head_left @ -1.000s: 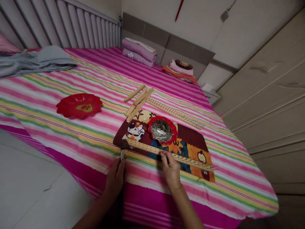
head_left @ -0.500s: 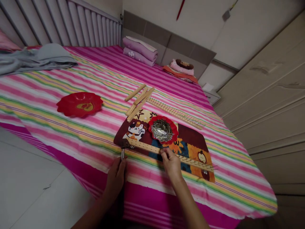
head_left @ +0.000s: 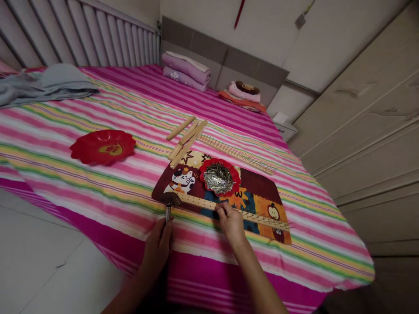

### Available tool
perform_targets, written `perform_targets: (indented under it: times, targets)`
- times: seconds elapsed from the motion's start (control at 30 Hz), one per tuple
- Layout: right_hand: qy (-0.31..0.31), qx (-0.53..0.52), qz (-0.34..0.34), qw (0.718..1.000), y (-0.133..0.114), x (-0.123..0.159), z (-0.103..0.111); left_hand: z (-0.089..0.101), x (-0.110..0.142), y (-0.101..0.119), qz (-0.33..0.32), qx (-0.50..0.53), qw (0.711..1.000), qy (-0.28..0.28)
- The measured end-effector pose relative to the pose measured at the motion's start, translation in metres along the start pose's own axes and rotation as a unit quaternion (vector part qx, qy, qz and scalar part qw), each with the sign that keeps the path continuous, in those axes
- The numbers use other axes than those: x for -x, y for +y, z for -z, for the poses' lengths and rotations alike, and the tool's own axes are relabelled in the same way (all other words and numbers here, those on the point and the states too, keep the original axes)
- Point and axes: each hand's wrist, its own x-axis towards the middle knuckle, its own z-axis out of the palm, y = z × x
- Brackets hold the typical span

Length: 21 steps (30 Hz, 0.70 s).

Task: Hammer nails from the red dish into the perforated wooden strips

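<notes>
A long wooden strip [head_left: 209,204] drilled with holes lies across a colourful cartoon mat [head_left: 258,192] near the bed's front edge; its right half holds a row of metal pins. My right hand [head_left: 231,223] pinches at the strip's middle, fingers closed on something too small to make out. My left hand [head_left: 157,248] grips the handle of a small hammer [head_left: 168,204], whose head rests at the strip's left end. A red dish heaped with metal pins [head_left: 218,178] stands just behind the strip.
An empty red dish [head_left: 102,146] sits to the left on the striped bedspread. Loose wooden sticks [head_left: 183,139] and a second pinned strip [head_left: 237,153] lie behind the mat. Folded bedding [head_left: 186,69], a plush toy [head_left: 244,91] and grey clothes [head_left: 46,85] lie further back. A wardrobe [head_left: 369,126] stands to the right.
My right hand has shifted slightly left along the strip. The view has drifted a little; my left hand keeps its grip on the hammer.
</notes>
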Motion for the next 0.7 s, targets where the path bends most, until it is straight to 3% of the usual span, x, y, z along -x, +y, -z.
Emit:
perform_targets:
  times: [0.17, 0.33, 0.47, 0.7]
  targets:
    - [-0.008, 0.017, -0.004, 1.000, -0.002, -0.002, 0.000, -0.012, 0.001, 0.019, 0.009, 0.032, 0.994, -0.100]
    - [-0.012, 0.019, 0.003, 1.000, -0.005, -0.001, 0.003, -0.029, -0.001, 0.047, -0.022, 0.022, 0.978, -0.206]
    - [-0.017, -0.006, 0.014, 1.000, -0.006, -0.001, 0.006, -0.038, -0.001, 0.060, -0.037, 0.032, 0.976, -0.213]
    - [0.016, -0.112, 0.002, 0.994, -0.016, 0.012, 0.026, -0.041, 0.001, 0.060, -0.036, 0.044, 0.975, -0.214]
